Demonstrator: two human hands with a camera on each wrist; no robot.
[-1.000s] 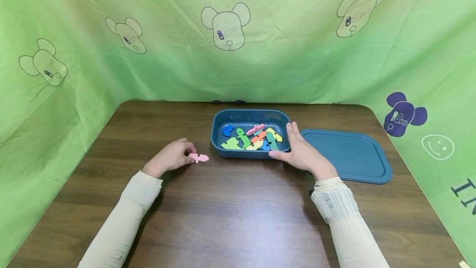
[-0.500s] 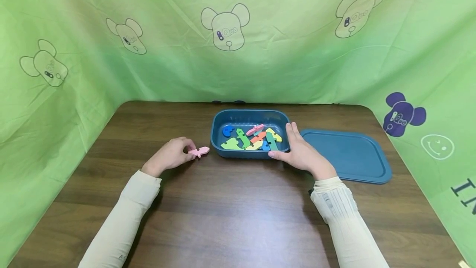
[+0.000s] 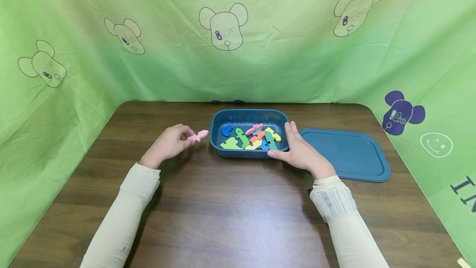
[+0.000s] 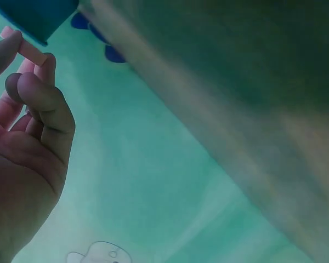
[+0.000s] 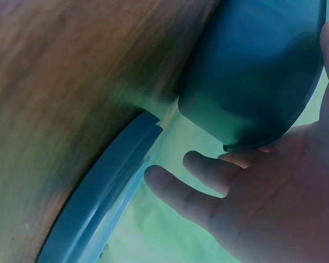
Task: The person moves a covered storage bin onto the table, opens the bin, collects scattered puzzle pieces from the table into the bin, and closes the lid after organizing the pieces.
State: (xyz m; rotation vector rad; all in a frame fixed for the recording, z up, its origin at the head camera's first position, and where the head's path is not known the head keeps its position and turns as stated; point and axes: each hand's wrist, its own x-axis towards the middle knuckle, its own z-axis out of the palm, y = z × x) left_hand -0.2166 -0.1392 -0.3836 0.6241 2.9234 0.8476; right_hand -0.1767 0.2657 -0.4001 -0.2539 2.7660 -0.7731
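Observation:
My left hand (image 3: 169, 144) pinches a pink puzzle piece (image 3: 198, 135), flat and notched with a pointed end, between thumb and fingers. It hovers just left of the blue box (image 3: 248, 153). In the left wrist view the pink piece (image 4: 30, 52) shows edge-on, close to the box's corner (image 4: 44, 22). My right hand (image 3: 303, 152) rests on the box's right end, thumb on the front rim and straight fingers along the side. Inside the box lie several coloured pieces: a blue one (image 3: 227, 130), a green one (image 3: 242, 137), an orange one (image 3: 257, 137) and another pink one (image 3: 254, 129).
The blue lid (image 3: 346, 152) lies flat on the wooden table (image 3: 223, 210), right of the box and partly behind my right hand. A green cloth (image 3: 167, 65) with bear-head drawings hangs along the table's back and sides.
My left hand has raised the pink piece from near the table and moved it away from me, up beside the box's left end. The right hand and box have stayed in place.

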